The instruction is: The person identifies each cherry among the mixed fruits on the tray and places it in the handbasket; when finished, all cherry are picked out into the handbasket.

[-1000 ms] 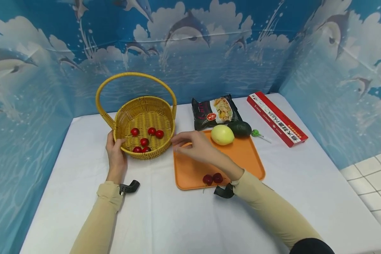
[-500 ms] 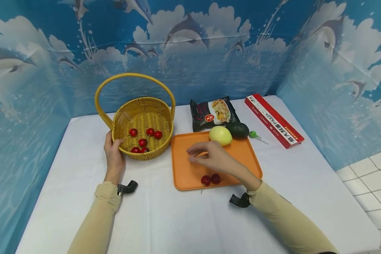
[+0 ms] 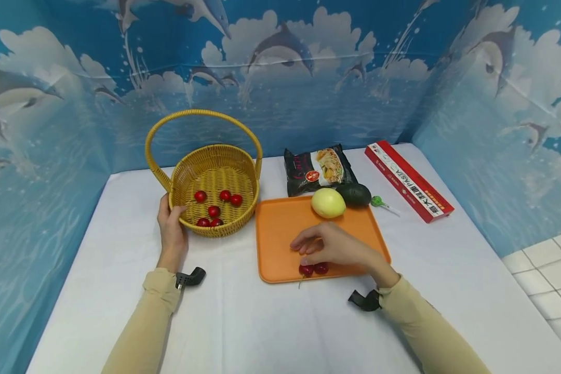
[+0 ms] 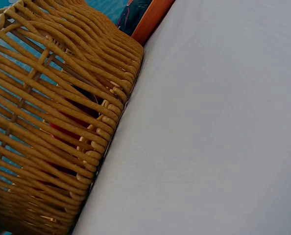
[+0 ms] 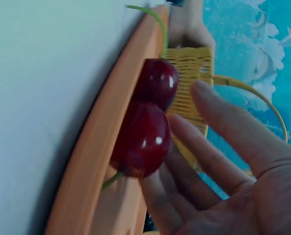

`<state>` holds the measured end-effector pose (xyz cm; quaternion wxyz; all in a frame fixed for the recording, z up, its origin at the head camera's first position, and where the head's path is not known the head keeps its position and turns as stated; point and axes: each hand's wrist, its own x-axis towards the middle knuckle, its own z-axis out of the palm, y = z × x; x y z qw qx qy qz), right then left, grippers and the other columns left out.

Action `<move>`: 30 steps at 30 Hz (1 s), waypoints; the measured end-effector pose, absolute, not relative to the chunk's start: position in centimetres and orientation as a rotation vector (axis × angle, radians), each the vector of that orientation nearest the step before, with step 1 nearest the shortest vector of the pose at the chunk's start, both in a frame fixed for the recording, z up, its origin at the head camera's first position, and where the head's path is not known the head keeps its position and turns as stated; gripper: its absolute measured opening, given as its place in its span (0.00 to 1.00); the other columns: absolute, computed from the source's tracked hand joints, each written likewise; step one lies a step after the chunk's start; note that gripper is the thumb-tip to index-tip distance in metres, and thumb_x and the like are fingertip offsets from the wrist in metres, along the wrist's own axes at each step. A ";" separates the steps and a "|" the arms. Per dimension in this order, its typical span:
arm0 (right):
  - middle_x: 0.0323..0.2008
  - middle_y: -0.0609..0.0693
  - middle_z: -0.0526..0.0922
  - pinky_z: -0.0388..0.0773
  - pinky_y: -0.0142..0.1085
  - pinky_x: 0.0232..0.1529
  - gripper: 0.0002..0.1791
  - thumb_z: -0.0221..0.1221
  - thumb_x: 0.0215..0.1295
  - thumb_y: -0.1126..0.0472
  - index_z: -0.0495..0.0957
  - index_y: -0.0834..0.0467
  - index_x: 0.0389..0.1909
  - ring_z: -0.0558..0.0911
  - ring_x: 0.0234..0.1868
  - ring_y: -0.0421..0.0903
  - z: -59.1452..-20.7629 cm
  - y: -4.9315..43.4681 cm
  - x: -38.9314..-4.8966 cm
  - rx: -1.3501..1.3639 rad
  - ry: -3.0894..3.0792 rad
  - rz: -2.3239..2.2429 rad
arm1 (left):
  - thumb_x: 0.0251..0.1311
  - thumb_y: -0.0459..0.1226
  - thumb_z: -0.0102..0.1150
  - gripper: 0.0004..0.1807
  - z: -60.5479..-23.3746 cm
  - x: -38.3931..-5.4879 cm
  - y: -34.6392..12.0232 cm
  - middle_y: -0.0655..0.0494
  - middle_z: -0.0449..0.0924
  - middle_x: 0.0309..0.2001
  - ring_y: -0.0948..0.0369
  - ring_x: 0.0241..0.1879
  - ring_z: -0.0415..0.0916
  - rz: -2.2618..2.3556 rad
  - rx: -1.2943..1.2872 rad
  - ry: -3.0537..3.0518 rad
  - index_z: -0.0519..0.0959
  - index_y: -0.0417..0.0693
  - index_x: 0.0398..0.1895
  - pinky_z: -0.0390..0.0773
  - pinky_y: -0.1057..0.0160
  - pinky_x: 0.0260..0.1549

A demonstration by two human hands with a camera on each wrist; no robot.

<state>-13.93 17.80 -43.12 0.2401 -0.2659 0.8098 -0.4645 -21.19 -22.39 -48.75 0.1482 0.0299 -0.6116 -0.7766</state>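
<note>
My left hand (image 3: 172, 228) holds the left rim of a yellow wicker basket (image 3: 229, 229), thumb over the edge. Several red cherries (image 3: 213, 211) lie inside it; the left wrist view shows mostly the basket's woven wall (image 4: 62, 112). Over the front of an orange tray (image 3: 273, 239) is my right hand (image 3: 338, 244), fingers loosely bent and apart. Two dark red cherries with green stems sit just below its thumb at the tray's front edge. Up close in the right wrist view, the nearer cherry (image 5: 143, 142) has fingertips right beside it, and the other cherry (image 5: 157, 83) lies behind.
A yellow-green lemon (image 3: 328, 202) and a dark green avocado (image 3: 355, 195) are at the tray's back edge. Behind them lies a black noodle packet (image 3: 318, 169). To the right are a green lollipop (image 3: 377, 201) and a long red pasta box (image 3: 409, 181). A dolphin-print curtain surrounds the table.
My right hand has moved from beside the basket's right rim, back across the tray, and down to the two cherries at its front. The left hand stays on the basket.
</note>
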 end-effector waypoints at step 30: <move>0.52 0.37 0.86 0.82 0.35 0.53 0.20 0.73 0.64 0.50 0.86 0.43 0.57 0.82 0.49 0.42 -46.1 17.9 -13.5 -0.853 2.367 -1.209 | 0.67 0.30 0.46 0.34 -48.9 -21.5 -22.5 0.45 0.63 0.77 0.51 0.77 0.62 -2.232 0.095 -1.771 0.64 0.45 0.78 0.62 0.52 0.79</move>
